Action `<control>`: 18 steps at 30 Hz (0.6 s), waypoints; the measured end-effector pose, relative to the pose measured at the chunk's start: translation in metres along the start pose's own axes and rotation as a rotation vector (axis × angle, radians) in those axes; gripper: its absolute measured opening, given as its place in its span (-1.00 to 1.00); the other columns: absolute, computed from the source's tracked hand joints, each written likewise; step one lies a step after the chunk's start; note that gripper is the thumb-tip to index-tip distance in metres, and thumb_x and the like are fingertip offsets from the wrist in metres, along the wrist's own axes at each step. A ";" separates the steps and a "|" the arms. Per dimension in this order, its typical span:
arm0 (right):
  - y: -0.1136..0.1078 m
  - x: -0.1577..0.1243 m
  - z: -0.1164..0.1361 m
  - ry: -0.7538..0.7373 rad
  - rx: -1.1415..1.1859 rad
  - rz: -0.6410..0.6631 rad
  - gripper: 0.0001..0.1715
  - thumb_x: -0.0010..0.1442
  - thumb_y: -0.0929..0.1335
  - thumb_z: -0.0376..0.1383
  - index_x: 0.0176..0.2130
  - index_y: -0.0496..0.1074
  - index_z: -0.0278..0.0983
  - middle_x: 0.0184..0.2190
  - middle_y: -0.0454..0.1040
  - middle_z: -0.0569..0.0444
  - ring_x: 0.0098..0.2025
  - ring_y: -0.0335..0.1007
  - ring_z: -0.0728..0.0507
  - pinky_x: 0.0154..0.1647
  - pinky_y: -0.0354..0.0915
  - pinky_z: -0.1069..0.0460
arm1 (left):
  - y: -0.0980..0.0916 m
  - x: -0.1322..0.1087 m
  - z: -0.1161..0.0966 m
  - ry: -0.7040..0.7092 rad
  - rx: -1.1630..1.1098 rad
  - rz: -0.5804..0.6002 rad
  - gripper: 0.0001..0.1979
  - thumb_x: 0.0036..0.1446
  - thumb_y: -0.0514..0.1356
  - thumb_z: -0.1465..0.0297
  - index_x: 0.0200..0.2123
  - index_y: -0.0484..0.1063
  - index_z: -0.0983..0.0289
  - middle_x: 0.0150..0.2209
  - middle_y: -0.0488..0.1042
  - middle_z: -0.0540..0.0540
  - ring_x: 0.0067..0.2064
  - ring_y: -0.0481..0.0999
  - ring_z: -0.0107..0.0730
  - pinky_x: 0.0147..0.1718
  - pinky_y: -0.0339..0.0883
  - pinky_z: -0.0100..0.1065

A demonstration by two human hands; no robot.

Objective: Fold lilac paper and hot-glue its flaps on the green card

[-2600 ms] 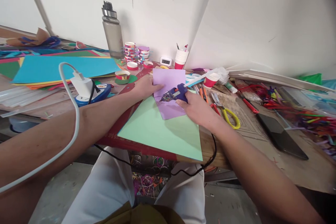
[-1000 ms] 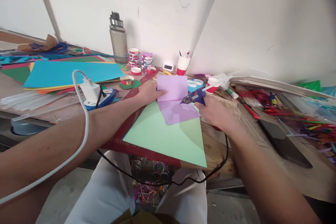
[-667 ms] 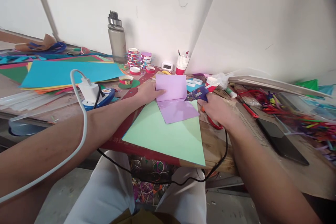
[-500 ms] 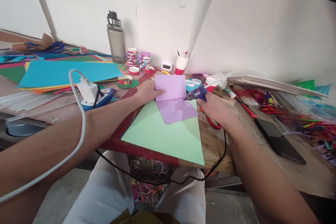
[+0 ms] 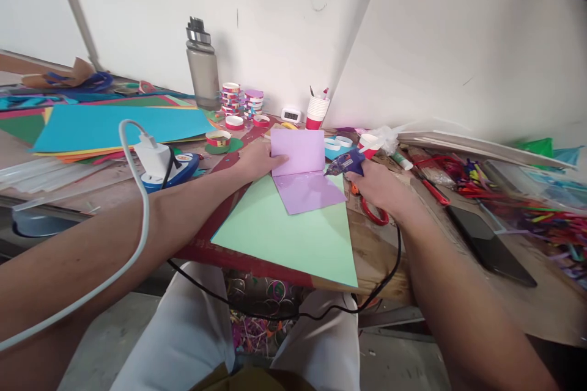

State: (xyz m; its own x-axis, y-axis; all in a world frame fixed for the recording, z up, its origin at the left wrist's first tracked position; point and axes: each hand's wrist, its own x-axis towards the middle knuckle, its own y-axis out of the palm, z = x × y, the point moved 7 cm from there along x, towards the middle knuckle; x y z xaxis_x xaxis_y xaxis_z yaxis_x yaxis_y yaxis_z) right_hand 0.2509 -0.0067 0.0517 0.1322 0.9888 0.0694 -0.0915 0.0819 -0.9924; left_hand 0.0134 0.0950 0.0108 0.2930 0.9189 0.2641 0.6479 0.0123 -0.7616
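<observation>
My left hand (image 5: pixel 259 160) pinches the left edge of a folded purple sheet of paper (image 5: pixel 298 151), its thumb on the front face. The upper half of the sheet stands up, while the lower half lies flat on a pale green sheet (image 5: pixel 284 241). In my right hand (image 5: pixel 378 183) is a blue hot glue gun (image 5: pixel 347 163), its nozzle pointing left, just over the right end of the fold. Shiny traces show near the crease. A black cord hangs from the right hand's side and loops across below the table edge.
Red-handled scissors (image 5: pixel 373 212) lie under my right wrist. A black phone (image 5: pixel 488 244) is farther right. At left a white plug (image 5: pixel 153 159) sits in a blue power strip, near blue paper (image 5: pixel 121 128). Behind stand a bottle (image 5: pixel 202 70), paper rings (image 5: pixel 230 99), a clock (image 5: pixel 291 115) and stacked cups (image 5: pixel 317 111).
My right hand has shifted slightly right with the glue gun, so the nozzle sits a bit farther toward the sheet's right side. My left hand and the purple paper stay nearly the same.
</observation>
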 end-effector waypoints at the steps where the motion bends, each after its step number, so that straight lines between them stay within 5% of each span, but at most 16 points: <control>1: 0.000 0.001 -0.002 0.004 -0.013 0.010 -0.65 0.28 0.21 -0.16 -0.17 0.41 -0.37 -0.14 0.52 -0.30 -0.10 0.47 -0.29 -0.27 0.23 0.01 | 0.000 0.000 0.000 -0.005 0.003 0.005 -0.66 0.06 0.20 0.16 -0.15 0.52 0.21 -0.22 0.59 0.06 -0.14 0.54 -0.15 -0.17 0.38 -0.30; 18: -0.001 0.002 0.001 0.000 -0.022 -0.003 -0.63 0.27 0.22 -0.16 -0.13 0.42 -0.39 -0.13 0.52 -0.31 -0.09 0.46 -0.30 -0.27 0.23 0.00 | -0.002 -0.003 -0.002 -0.039 -0.012 0.020 -0.68 0.06 0.19 0.16 -0.19 0.53 0.21 -0.18 0.59 0.05 -0.14 0.54 -0.14 -0.20 0.39 -0.30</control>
State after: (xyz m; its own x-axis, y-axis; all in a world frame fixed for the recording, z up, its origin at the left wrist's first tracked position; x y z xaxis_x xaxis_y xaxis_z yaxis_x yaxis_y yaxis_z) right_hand 0.2506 -0.0051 0.0532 0.1320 0.9886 0.0724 -0.0691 0.0821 -0.9942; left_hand 0.0129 0.0909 0.0125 0.2781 0.9338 0.2253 0.6506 -0.0105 -0.7593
